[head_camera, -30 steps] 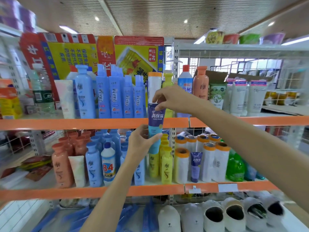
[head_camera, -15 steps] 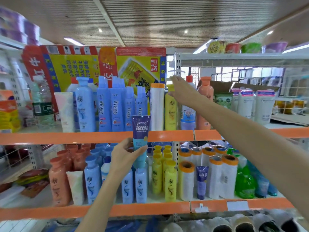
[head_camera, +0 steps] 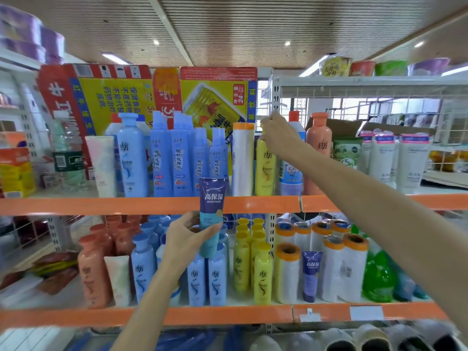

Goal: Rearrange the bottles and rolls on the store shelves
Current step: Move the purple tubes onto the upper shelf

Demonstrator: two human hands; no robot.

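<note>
My left hand (head_camera: 188,236) holds a purple and teal tube (head_camera: 211,211) upright in front of the upper shelf's orange edge (head_camera: 126,205). My right hand (head_camera: 279,134) reaches up to the upper shelf and its fingers close around the top of a yellow bottle (head_camera: 264,168). That bottle stands between a white roll with an orange cap (head_camera: 243,158) and a white-blue bottle with a red cap (head_camera: 291,173). Left of the roll stand several blue bottles (head_camera: 177,160).
An orange bottle (head_camera: 318,143) and white tubes (head_camera: 385,160) stand to the right on the upper shelf. The lower shelf (head_camera: 228,315) holds orange, blue and yellow bottles, several orange-capped rolls (head_camera: 287,272) and a second purple tube (head_camera: 311,277). Cardboard boxes (head_camera: 141,97) stand behind.
My right hand let go of the purple tube, rose to the upper shelf and closed on the yellow bottle's top. My left hand carried the tube slightly left. The view tilted up.
</note>
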